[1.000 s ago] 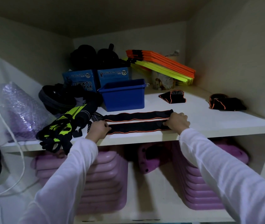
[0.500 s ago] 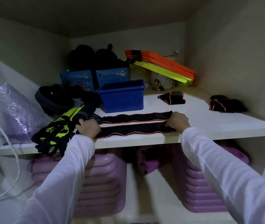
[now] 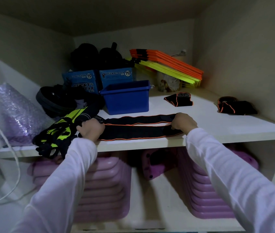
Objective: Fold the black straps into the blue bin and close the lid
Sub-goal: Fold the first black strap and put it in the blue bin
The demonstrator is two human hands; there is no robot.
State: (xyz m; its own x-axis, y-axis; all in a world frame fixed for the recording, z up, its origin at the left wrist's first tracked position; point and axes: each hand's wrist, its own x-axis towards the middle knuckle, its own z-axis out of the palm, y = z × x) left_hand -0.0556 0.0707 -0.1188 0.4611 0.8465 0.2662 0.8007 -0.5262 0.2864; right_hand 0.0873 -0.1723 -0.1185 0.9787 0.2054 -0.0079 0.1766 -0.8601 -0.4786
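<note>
Seen from the head camera, a person in white sleeves stretches a black strap (image 3: pixel 138 127) with orange edging along the front of a white shelf (image 3: pixel 217 126). The left hand (image 3: pixel 91 129) has its fingers clenched on the strap's left end; the right hand (image 3: pixel 183 122) grips the right end, fingers curled over the fabric. The strap lies doubled in two bands, just in front of the blue bin (image 3: pixel 126 98), which stands open, with no lid on it. To the right of the bin lie two more folded black straps: one (image 3: pixel 178 99) near it, another (image 3: pixel 235 106) well apart beside the side wall. Left of the bin, black and yellow gear (image 3: pixel 61 132) hangs over the shelf edge, touching the left hand, with dark round items (image 3: pixel 58 100) and a purple wrapped bundle (image 3: pixel 14 113) beyond. Behind the bin stand two blue boxes (image 3: pixel 98 79) and a tilted stack of orange and yellow boards (image 3: pixel 168 66). Below the shelf sit purple plastic stacks (image 3: pixel 103 187).
</note>
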